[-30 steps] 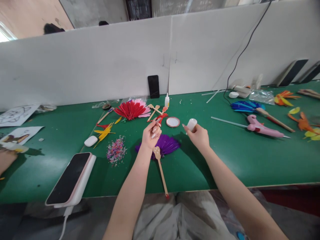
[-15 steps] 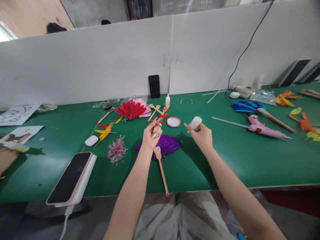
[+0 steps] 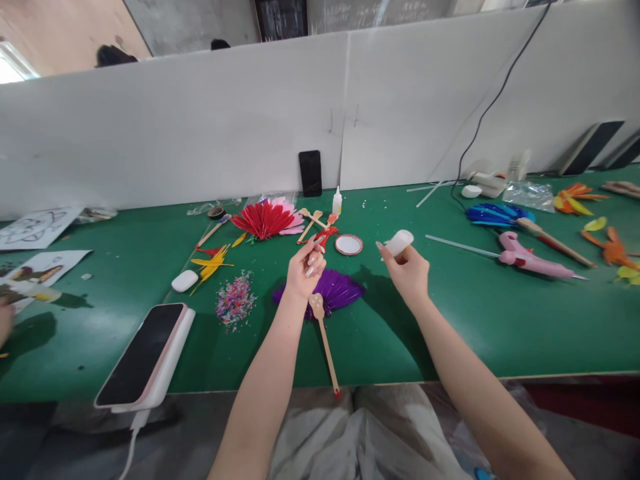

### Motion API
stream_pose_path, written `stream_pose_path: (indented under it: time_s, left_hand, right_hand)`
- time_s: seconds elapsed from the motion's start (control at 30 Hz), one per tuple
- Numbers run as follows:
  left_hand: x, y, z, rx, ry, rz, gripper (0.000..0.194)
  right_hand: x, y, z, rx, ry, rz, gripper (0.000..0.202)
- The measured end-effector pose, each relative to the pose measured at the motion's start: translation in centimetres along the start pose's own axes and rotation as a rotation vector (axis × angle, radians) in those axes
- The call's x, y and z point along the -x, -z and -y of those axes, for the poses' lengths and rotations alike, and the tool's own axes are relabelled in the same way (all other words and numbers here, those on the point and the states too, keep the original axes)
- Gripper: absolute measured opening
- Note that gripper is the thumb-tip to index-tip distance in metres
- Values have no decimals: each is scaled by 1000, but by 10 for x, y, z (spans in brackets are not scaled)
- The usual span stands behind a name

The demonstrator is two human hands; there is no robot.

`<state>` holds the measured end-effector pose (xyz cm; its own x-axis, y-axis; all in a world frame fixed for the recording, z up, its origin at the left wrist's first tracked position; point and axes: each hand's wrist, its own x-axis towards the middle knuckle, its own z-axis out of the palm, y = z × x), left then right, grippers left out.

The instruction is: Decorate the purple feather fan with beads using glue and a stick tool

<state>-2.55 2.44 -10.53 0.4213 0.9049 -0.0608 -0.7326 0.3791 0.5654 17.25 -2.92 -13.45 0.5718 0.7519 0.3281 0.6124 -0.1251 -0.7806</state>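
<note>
My left hand (image 3: 306, 270) is raised above a purple feather fan (image 3: 337, 293), its fingers pinched together. What they hold is too small to make out; a red feather piece (image 3: 327, 235) shows just beyond the fingertips. To the right, my right hand (image 3: 409, 270) grips a small white bottle (image 3: 400, 243), tilted with its rounded end up and to the right. Between the hands and farther back lies a round white lid-like dish (image 3: 349, 245) with a reddish rim. A wooden handle (image 3: 327, 353) extends from the purple fan toward the table's front edge.
Red feather fan (image 3: 263, 220), upright dropper bottle (image 3: 337, 201) and leaning black phone (image 3: 311, 173) stand at the back. Colourful scraps (image 3: 235, 301) and a charging phone (image 3: 145, 357) lie left. A pink glue gun (image 3: 535, 257) and blue feather fan (image 3: 495, 215) lie right.
My right hand has shifted slightly right with the white bottle. My left hand stays nearly in place. At the far left, another person's hand has moved toward the picture's edge.
</note>
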Motion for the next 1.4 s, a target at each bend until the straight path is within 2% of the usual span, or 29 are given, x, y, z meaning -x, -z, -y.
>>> stream_pose_path:
  time_s: [0.1, 0.17, 0.3, 0.33, 0.63, 0.77, 0.93, 1.03, 1.17, 1.23, 1.33, 1.4]
  left_hand:
    - [0, -1, 0, -14, 6, -16, 38]
    - [0, -1, 0, -25, 8, -26, 36]
    - [0, -1, 0, -31, 2, -25, 37]
    - [0, -1, 0, -26, -1, -20, 38]
    - [-1, 2, 1, -14, -2, 9, 37]
    - [-1, 1, 3, -22, 5, -5, 33]
    - [0, 0, 8, -27, 57, -10, 32]
    - [0, 0, 12, -32, 80, -9, 30]
    - [1, -1, 14, -20, 98, -10, 33]
    - [2, -3, 13, 5, 99, -8, 35]
    - [6, -7, 11, 62, 107, 5, 36]
    - [8, -9, 10, 88, 116, 6, 35]
  right_hand:
    - [1, -1, 1, -145, 18, -96, 51]
    - [1, -2, -1, -169, 24, -100, 55]
    - [-1, -8, -8, -31, 20, 196, 50]
    - [-2, -9, -10, -20, 25, 236, 48]
    - [-5, -10, -16, -56, -15, 182, 47]
    - [-8, -9, -18, -115, -32, 215, 48]
    - [-18, -2, -14, -287, -32, 117, 49]
    - [-25, 4, -4, -408, -17, 188, 47]
    - [-34, 12, 25, -708, 2, 445, 49]
    - [-40, 14, 45, -824, 51, 460, 43]
    - [-50, 16, 74, -846, 143, 482, 30]
    - [-57, 15, 91, -862, 183, 516, 29]
